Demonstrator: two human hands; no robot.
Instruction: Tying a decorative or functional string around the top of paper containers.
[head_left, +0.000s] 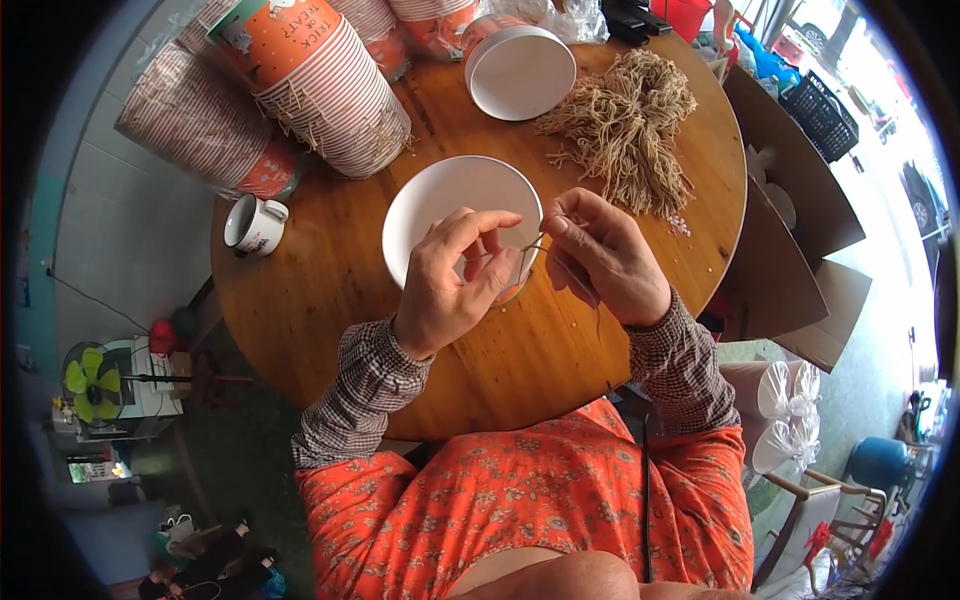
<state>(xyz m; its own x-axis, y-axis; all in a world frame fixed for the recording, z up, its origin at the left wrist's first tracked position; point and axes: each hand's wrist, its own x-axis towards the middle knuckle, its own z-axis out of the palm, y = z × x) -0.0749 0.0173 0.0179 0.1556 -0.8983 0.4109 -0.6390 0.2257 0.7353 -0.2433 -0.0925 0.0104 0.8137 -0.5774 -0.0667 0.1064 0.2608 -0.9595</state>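
A thin tan string runs between my two hands, over the round white bucket. My right hand pinches it between thumb and forefinger, and a tail hangs down below that hand. My left hand has its fingers curled around the string's other part; the forefinger is stretched toward the right hand, and the exact grip is partly hidden. Beneath my hands the bucket stands with its white inside facing up and a bit of orange wall showing. Beyond my right hand lies a loose bundle of similar tan strings.
Tall stacks of orange-printed paper buckets stand at the far left, beside a white enamel mug. Another bucket lies tipped at the back. Right of the round wooden table is an open cardboard box; a green-bladed fan is at left.
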